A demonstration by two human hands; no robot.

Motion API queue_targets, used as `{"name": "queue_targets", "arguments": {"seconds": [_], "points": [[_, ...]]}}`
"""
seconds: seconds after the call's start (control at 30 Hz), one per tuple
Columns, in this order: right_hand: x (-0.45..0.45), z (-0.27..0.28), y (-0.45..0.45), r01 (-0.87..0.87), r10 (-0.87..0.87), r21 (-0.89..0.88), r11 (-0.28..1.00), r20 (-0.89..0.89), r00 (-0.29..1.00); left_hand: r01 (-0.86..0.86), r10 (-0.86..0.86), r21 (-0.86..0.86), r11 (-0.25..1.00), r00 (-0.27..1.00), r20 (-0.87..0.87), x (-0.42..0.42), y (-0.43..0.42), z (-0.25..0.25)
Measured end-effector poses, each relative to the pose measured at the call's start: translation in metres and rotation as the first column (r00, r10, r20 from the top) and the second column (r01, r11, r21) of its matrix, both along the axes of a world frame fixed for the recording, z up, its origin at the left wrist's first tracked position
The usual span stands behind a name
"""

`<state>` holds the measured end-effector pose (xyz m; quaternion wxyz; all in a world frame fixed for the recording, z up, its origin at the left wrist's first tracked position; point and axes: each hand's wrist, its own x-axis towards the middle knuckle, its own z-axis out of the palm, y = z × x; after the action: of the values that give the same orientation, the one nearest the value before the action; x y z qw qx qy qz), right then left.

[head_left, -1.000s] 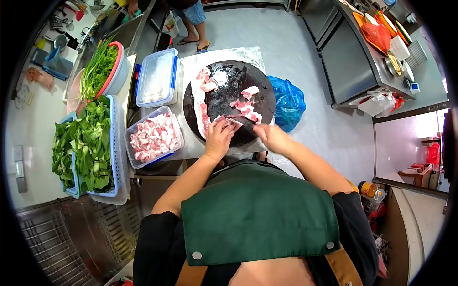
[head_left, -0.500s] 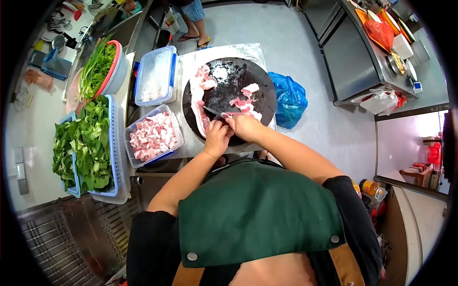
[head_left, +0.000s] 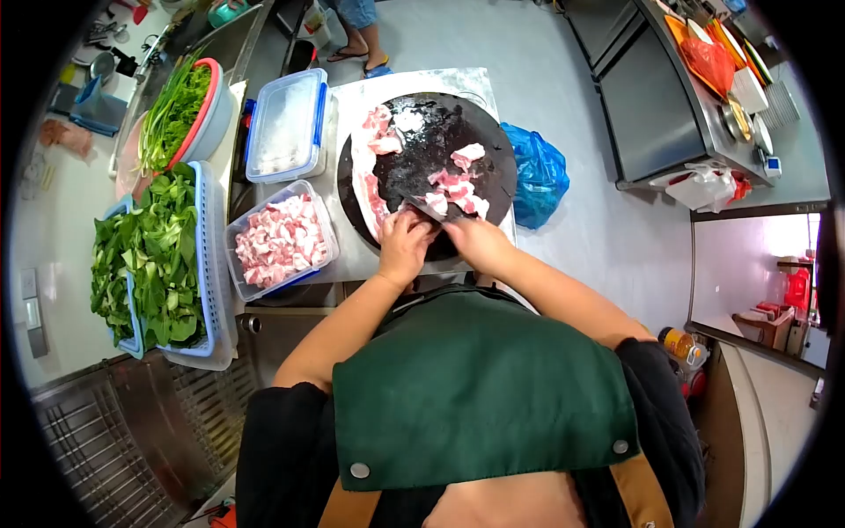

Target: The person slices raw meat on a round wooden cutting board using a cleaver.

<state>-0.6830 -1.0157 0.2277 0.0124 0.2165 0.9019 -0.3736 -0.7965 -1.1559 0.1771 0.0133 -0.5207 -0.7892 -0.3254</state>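
A round dark chopping board [head_left: 444,141] bears a long strip of meat [head_left: 366,180] along its left side and several cut pieces of meat [head_left: 456,187] right of centre. My left hand [head_left: 406,242] rests at the board's near edge with its fingers bent together over meat that they mostly hide. Just to its right, my right hand [head_left: 475,242] is closed on a knife, whose dark blade [head_left: 426,209] points up and left beside my left fingertips. The knife's handle is hidden in my fist.
An open box of diced meat [head_left: 283,238] and a lidded box [head_left: 286,128] stand left of the board. Beyond them are leafy greens [head_left: 167,255] in a blue basket. A blue bag [head_left: 537,176] lies on the right. A person's legs [head_left: 359,40] show at the top.
My right hand first moved left to my left hand, then back slightly right with the knife. Some meat pieces at right of centre have shifted or been added. The view has shifted a little.
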Motion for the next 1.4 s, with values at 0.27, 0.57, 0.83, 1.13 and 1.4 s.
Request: {"name": "queue_targets", "arguments": {"seconds": [0.27, 0.57, 0.83, 1.13, 1.4], "points": [[0.031, 0.013, 0.029, 0.099, -0.077, -0.259, 0.961, 0.093, 0.993, 0.017, -0.012, 0.039, 0.999, 0.993, -0.118, 0.001, -0.007, 0.001], [0.058, 0.047, 0.0, -0.043, 0.044, -0.017, 0.999, 0.062, 0.997, 0.036, -0.036, -0.002, 0.999, 0.996, -0.086, 0.0, -0.004, -0.003], [0.032, 0.037, -0.003, -0.067, 0.067, -0.003, 0.998, 0.087, 0.994, 0.066, -0.068, -0.035, 0.997, 0.996, -0.058, -0.003, -0.004, 0.003], [-0.032, -0.009, 0.042, -0.01, 0.003, -0.029, 1.0, -0.222, 0.975, 0.031, -0.028, 0.048, 0.998, 0.998, -0.056, 0.0, -0.007, 0.0], [0.042, 0.02, 0.006, 0.05, -0.042, -0.065, 0.997, 0.123, 0.992, 0.033, -0.032, 0.042, 0.999, 0.999, -0.042, 0.001, -0.003, 0.002]]}}
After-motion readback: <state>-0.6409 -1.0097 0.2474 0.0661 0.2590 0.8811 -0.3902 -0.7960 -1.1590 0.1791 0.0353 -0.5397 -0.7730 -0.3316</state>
